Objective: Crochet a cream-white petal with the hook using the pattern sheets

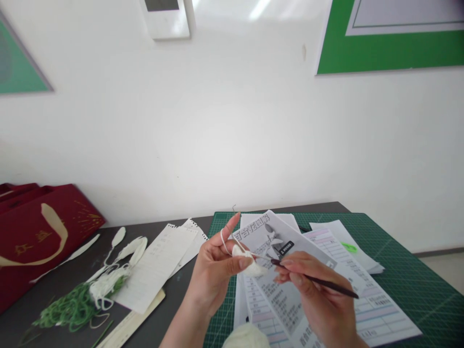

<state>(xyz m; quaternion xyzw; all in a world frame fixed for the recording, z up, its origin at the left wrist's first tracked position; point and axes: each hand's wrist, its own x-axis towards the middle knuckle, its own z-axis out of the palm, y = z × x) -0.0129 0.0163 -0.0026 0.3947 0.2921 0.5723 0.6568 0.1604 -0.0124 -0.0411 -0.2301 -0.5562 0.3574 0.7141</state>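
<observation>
My left hand (pixel 221 263) pinches a small white crocheted piece (pixel 255 267) between thumb and fingers. White yarn loops round its raised index finger. My right hand (pixel 315 290) grips a crochet hook (pixel 331 287) by its dark handle, much as one holds a pen. The hook's thin metal shaft reaches left to the upper edge of the crocheted piece; its very tip is too small to make out. Below the hands, at the bottom edge, sits a ball of white yarn (pixel 246 337). Printed sheets (pixel 284 295) with a flower picture lie under both hands.
A green cutting mat (pixel 409 285) lies beneath the papers. To the left are handwritten notes (pixel 155 261), a ruler (pixel 136 321), green yarn (pixel 70 307), white crocheted pieces (pixel 132 249) and a red bag (pixel 50 232). A white wall (pixel 224 121) rises behind the table.
</observation>
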